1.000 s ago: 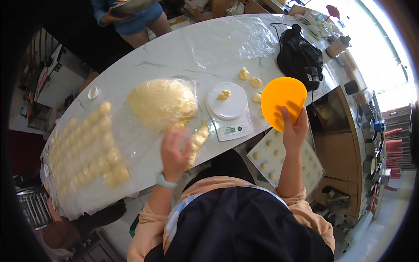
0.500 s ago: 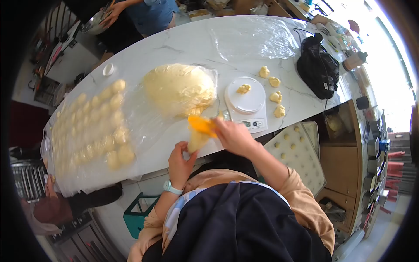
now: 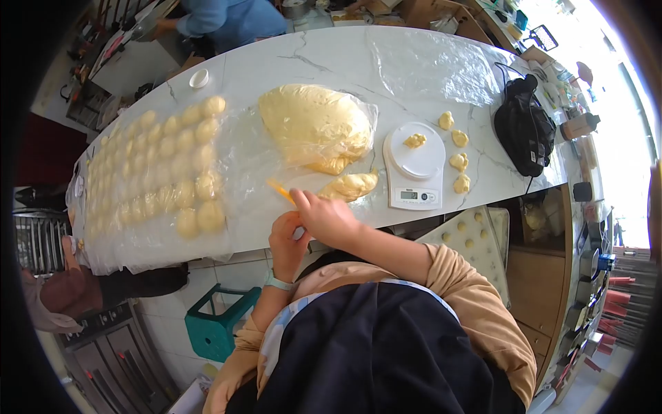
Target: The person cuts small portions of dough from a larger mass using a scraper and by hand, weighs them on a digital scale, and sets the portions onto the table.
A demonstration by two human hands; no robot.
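My right hand (image 3: 327, 219) is closed on an orange dough scraper (image 3: 278, 189), held at the table's near edge. Close against it, my left hand (image 3: 285, 243) has its fingers curled; what they pinch, if anything, is hidden. A long strip of yellow dough (image 3: 350, 186) lies on the table just beyond my right hand. Behind it a large mass of dough (image 3: 310, 121) sits partly under clear plastic. On the white kitchen scale (image 3: 414, 181), to the right, rests a small dough piece (image 3: 414, 141).
Several dough lumps (image 3: 459, 163) lie right of the scale, near a black bag (image 3: 525, 127). Rows of dough balls (image 3: 167, 146) sit under plastic at left. A white cap (image 3: 198, 79) stands behind. Below are a tray (image 3: 476, 248) and green stool (image 3: 219, 324). Two people are nearby.
The dough strip has left my hands and now lies on the table. My right hand has moved left with the scraper, against my left hand. The view has shifted slightly.
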